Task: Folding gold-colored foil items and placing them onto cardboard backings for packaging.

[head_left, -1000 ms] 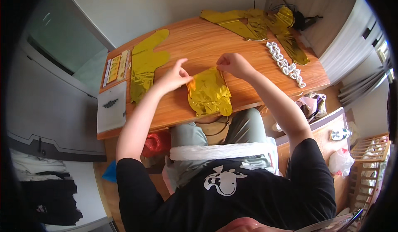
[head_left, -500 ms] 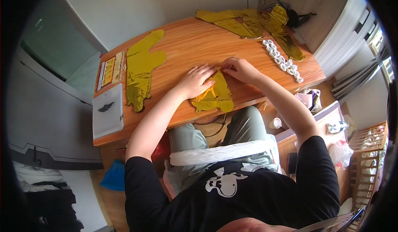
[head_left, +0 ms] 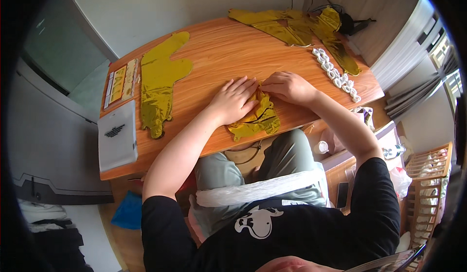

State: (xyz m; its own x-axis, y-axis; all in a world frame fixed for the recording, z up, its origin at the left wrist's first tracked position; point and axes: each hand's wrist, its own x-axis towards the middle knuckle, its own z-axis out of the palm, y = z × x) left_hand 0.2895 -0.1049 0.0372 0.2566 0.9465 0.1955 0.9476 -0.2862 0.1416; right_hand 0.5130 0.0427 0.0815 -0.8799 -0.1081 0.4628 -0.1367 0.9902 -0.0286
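The wooden bench (head_left: 209,48) spreads beneath the left hand (head_left: 232,99) and right hand (head_left: 288,88). Left of both lies a long gold foil sheet (head_left: 163,72); between them, slightly nearer, a smaller folded foil piece (head_left: 258,125). The left lies flat, fingers spread; the right's fingers bunch at its far edge, whether pinching I cannot tell.

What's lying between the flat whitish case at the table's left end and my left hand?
In the head view, a flat gold foil piece lies between the whitish case and your left hand, followed by brown wooden tabletop.
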